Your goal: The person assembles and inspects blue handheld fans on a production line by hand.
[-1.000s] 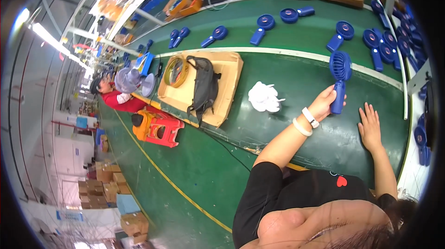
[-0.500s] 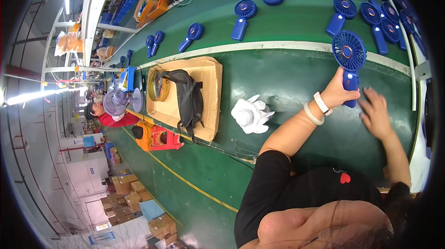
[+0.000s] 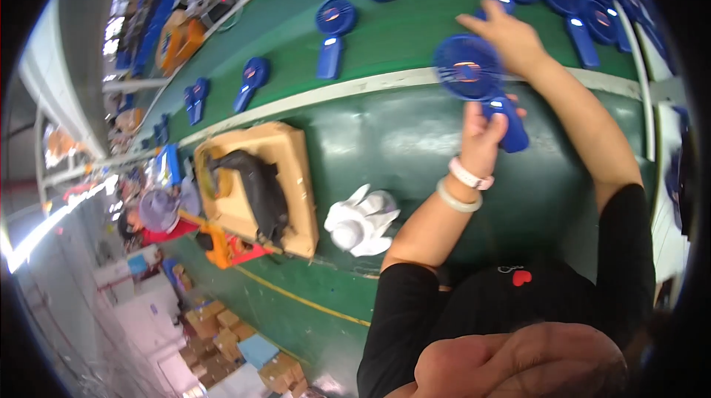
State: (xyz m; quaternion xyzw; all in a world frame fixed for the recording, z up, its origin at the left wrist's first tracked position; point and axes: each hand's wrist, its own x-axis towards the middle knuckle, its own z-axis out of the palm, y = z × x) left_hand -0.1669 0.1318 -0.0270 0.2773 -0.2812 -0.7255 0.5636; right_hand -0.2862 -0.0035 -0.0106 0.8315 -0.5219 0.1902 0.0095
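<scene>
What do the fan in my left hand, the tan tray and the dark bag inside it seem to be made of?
Fan: probably hard plastic with a slight sheen, judging by its even blue colour and ribbed, molded look. Tray: likely matte cardboard, given its stiff tan sides. Bag: perhaps fabric, dull and soft-looking, though blur hides any weave.
</scene>
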